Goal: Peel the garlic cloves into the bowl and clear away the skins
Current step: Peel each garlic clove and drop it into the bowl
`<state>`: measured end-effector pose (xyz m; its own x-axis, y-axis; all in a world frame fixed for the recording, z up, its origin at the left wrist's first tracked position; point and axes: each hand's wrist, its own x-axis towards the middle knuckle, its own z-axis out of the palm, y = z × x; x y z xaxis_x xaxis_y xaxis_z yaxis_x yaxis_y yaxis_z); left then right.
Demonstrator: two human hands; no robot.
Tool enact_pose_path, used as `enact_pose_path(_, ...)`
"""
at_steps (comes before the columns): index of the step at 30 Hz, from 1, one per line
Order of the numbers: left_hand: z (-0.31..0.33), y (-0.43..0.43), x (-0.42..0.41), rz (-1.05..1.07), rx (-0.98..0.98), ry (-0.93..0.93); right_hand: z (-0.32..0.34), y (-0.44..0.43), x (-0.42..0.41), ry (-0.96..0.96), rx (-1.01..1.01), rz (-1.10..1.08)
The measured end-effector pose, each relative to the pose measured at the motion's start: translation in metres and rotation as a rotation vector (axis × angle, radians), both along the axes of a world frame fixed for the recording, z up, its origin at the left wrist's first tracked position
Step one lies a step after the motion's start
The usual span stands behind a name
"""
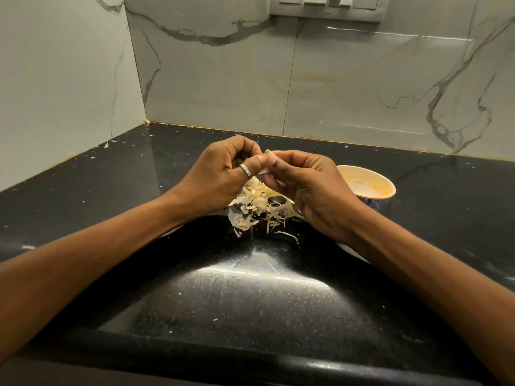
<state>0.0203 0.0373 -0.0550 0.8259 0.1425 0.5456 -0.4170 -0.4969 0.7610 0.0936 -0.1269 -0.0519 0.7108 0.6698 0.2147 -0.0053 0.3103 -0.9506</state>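
Nearest, on the black counter (250, 302) directly below the grip, lies the pile of skins (262, 207). They look papery, curled and almost weightless, so they would likely scatter at a touch. I judge them easier to sweep together with a flat palm than to pick up singly.

Above the pile the 2 hands meet. The left hand (223, 174), which wears a ring (245, 169), pinches the garlic clove (267, 156) between thumb and curled fingers. The right hand (303, 188) pinches the same clove from the other side, thumb against forefinger. A pale flap of skin sticks up just above the pinch, and the fingertips hide most of the small clove. It should be firm and light but slick once bare. The sound hold seems to be 1 hand on the body and the other pulling the dry flap.

Beyond the grip and to its right, behind the right hand, stands the bowl (362, 176). Whether it holds any cloves I cannot tell.
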Motion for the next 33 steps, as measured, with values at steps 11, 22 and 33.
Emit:
enact_pose_path(11, -0.002, 0.001, 0.001, 0.081, 0.232, -0.142, 0.002, 0.001, 0.003, 0.042, 0.009, -0.052)
enact_pose_path(22, 0.001, 0.002, 0.002, 0.097, 0.248, -0.193, 0.003, 0.003, 0.005, 0.009, 0.009, -0.109)
enact_pose_path(33, 0.013, 0.001, 0.000, 0.087, -0.265, -0.091, 0.002, -0.001, 0.005, -0.054, -0.031, -0.194)
